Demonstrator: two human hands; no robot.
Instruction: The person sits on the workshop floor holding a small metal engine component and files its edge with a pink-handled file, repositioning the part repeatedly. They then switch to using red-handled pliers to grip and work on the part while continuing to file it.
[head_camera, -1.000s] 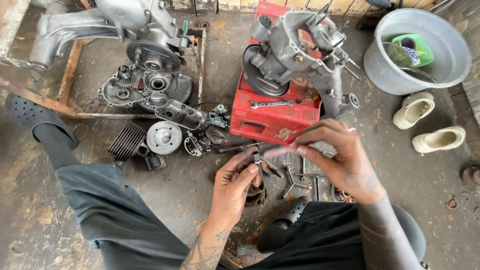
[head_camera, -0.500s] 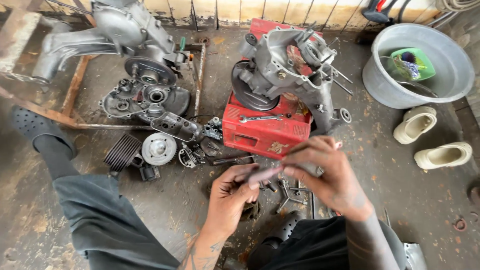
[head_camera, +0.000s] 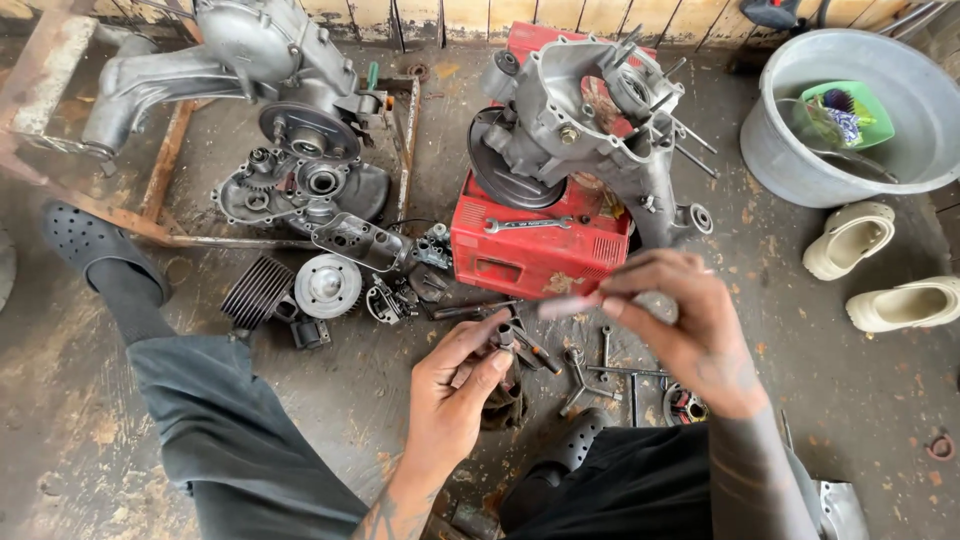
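Observation:
My left hand (head_camera: 458, 385) pinches a small dark metal part (head_camera: 507, 338) between thumb and fingers, low in the middle of the view. My right hand (head_camera: 680, 325) is raised just right of it, its fingertips closed on a thin grey rod-like piece (head_camera: 566, 305) that is motion-blurred. The two hands are a short gap apart. Below them, loose wrenches and sockets (head_camera: 600, 370) lie on the floor.
A red toolbox (head_camera: 520, 255) carries a grey engine casing (head_camera: 585, 120) and a spanner (head_camera: 527, 224). More engine parts (head_camera: 295, 180), a finned cylinder (head_camera: 255, 292) and a round cover (head_camera: 327, 285) lie left. A grey basin (head_camera: 800, 150) and pale clogs (head_camera: 850, 240) sit right. My legs frame the floor.
The view has shifted slightly. My right hand has drawn back to the right, away from my left hand, taking the thin grey piece with it. My left hand stays low with the dark part.

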